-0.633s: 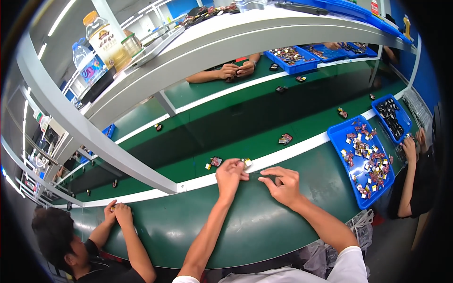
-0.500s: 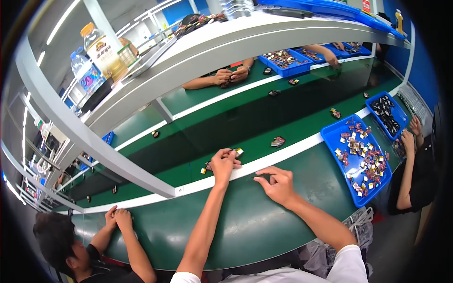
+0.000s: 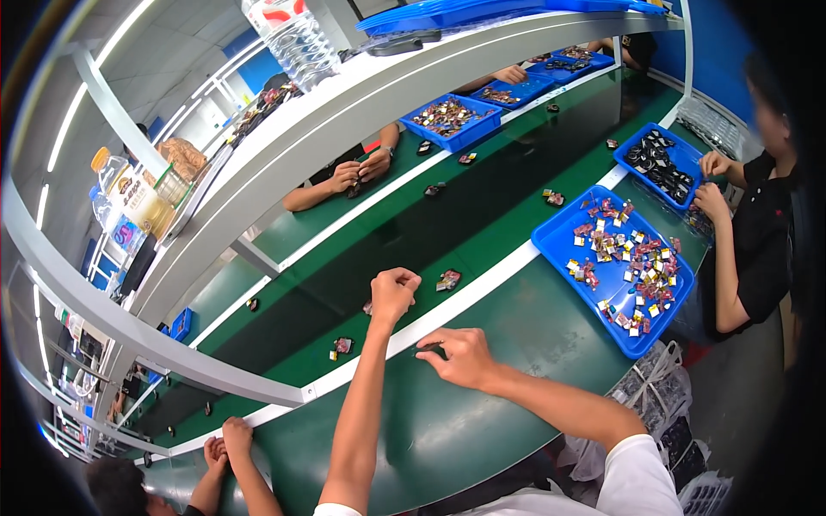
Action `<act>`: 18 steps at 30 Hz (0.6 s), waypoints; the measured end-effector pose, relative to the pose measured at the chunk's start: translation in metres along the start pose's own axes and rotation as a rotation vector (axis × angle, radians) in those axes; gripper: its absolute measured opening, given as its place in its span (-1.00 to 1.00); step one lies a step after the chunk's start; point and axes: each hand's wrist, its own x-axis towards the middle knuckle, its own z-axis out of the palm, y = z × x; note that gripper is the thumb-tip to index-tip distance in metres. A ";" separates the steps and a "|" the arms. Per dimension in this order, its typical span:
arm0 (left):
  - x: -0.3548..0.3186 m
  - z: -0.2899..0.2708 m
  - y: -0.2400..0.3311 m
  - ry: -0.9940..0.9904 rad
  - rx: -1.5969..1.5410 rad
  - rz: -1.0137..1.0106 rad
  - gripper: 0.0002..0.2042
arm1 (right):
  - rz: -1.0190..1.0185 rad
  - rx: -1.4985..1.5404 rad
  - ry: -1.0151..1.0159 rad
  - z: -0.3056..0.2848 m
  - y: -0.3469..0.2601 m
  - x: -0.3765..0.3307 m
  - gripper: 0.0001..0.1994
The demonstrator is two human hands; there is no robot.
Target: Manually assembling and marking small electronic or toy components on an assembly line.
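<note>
My left hand (image 3: 394, 297) is above the near side of the green belt (image 3: 404, 258), its fingers curled together; whatever is in them is hidden. A small part in red and dark colours (image 3: 367, 307) lies on the belt, partly covered by this hand. Another small part (image 3: 448, 279) sits just right of it, and one with a yellow-white label (image 3: 342, 346) lies to its left. My right hand (image 3: 460, 354) hovers over the green worktop (image 3: 482, 404) by the white rail (image 3: 422, 331). Its thumb and forefinger are pinched together, with something tiny and dark at the tips.
On the right stands a blue tray (image 3: 557, 242) of small labelled parts. Beyond it, a co-worker reaches toward a blue tray (image 3: 631, 146) of black pieces. Another co-worker's hands (image 3: 225, 440) are at left. A shelf (image 3: 344, 112) with bottles spans overhead.
The view has turned, so the scene sits further left. My left hand has lifted away from the labelled part it was at. My right thumb and forefinger have come closer together.
</note>
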 end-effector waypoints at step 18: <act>-0.014 0.027 0.008 -0.083 0.187 -0.104 -0.83 | 0.024 0.014 -0.006 -0.003 0.007 -0.002 -0.84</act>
